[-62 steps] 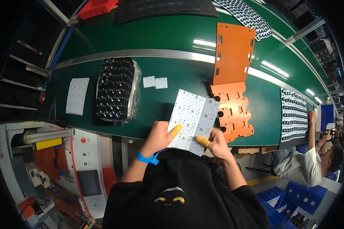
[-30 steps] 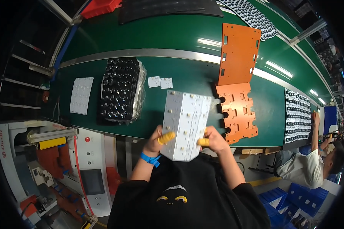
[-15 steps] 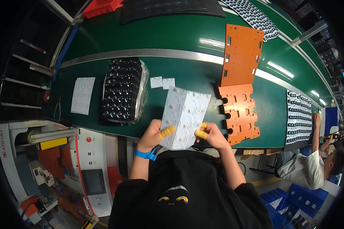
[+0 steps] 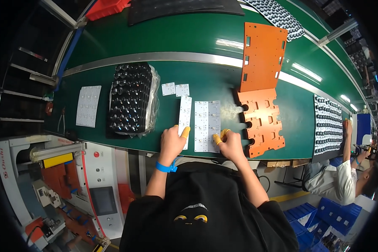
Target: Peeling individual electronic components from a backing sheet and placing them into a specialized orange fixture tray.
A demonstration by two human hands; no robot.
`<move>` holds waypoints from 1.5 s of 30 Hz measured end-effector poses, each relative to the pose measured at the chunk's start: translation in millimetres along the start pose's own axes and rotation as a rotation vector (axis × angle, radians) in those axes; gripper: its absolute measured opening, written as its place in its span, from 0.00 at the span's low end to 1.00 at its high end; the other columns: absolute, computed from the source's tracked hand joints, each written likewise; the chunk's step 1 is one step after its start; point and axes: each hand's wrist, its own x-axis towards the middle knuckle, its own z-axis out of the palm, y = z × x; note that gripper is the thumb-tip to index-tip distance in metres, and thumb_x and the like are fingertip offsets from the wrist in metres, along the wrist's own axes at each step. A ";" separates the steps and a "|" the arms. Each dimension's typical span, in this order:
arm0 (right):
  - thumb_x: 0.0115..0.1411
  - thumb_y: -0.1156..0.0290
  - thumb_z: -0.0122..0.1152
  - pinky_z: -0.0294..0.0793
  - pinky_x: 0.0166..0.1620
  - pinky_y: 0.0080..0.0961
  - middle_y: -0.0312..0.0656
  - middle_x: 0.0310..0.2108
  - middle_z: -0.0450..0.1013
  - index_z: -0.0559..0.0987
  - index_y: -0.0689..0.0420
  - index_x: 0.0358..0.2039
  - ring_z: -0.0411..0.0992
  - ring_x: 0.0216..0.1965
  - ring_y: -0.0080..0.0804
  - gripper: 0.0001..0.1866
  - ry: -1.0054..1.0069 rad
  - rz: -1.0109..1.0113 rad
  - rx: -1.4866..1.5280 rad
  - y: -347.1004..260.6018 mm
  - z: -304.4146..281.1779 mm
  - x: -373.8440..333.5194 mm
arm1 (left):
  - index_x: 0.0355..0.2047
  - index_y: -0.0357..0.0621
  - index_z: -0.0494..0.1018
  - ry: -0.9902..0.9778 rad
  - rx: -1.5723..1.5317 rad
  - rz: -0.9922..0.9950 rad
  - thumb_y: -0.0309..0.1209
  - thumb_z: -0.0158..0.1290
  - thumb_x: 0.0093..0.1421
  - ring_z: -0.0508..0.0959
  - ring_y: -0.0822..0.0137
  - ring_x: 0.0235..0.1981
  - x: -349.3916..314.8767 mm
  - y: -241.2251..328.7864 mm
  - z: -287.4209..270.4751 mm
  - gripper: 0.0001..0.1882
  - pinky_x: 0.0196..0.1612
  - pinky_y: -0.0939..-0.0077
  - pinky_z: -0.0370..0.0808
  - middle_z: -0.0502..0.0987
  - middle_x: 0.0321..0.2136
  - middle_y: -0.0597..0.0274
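My left hand [image 4: 172, 142] is closed on a narrow white circuit board strip [image 4: 185, 111], yellow finger cots on its fingers and a blue band at the wrist. A gap separates the strip from a wider white circuit board panel [image 4: 206, 122]. My right hand [image 4: 231, 146], also in yellow finger cots, pinches that panel by its lower right edge. Whether the panel touches the table I cannot tell. Two small white square boards, a left one [image 4: 168, 88] and a right one [image 4: 182, 90], lie just beyond the strip.
To the left stand a stack of black lens trays [image 4: 129, 98] and a white board panel [image 4: 88, 106]. An orange slotted fixture [image 4: 262, 122] lies right, an orange plate [image 4: 264, 56] beyond it. A co-worker [image 4: 336, 180] works at the far right by a lens-covered sheet [image 4: 328, 126].
The white circuit board, bent along a line between both hands before, is now in two separate pieces. My left hand has the narrow strip; my right hand has the wider panel.
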 end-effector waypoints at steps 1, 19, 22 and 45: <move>0.54 0.67 0.65 0.71 0.26 0.34 0.50 0.16 0.72 0.75 0.67 0.21 0.73 0.19 0.44 0.15 0.022 -0.012 -0.061 -3.5 0.5 -1.4 | 0.28 0.29 0.75 0.010 0.001 -0.002 0.33 0.59 0.58 0.77 0.39 0.27 0.2 -1.6 0.2 0.15 0.27 0.57 0.73 0.76 0.23 0.39; 0.65 0.63 0.60 0.72 0.27 0.20 0.36 0.21 0.74 0.78 0.65 0.32 0.71 0.23 0.18 0.15 -0.086 0.078 0.391 -13.0 -48.7 -23.3 | 0.33 0.33 0.77 -0.800 -0.402 0.254 0.38 0.60 0.59 0.80 0.62 0.23 -28.4 3.7 -23.2 0.17 0.29 0.67 0.74 0.80 0.24 0.48; 0.64 0.64 0.60 0.72 0.26 0.19 0.39 0.23 0.76 0.78 0.65 0.32 0.72 0.21 0.21 0.14 -0.536 0.175 0.657 -6.9 -60.8 -26.5 | 0.35 0.33 0.76 -0.967 -0.252 0.347 0.39 0.59 0.59 0.80 0.62 0.23 -29.7 24.1 -24.8 0.17 0.28 0.68 0.74 0.79 0.24 0.49; 0.61 0.63 0.63 0.65 0.18 0.27 0.42 0.14 0.71 0.75 0.65 0.20 0.69 0.14 0.28 0.19 -0.045 -0.053 -0.110 11.4 -34.6 -3.7 | 0.39 0.29 0.69 -0.675 -0.795 -0.174 0.26 0.45 0.66 0.82 0.60 0.19 -50.6 35.4 -27.0 0.09 0.18 0.77 0.74 0.80 0.25 0.47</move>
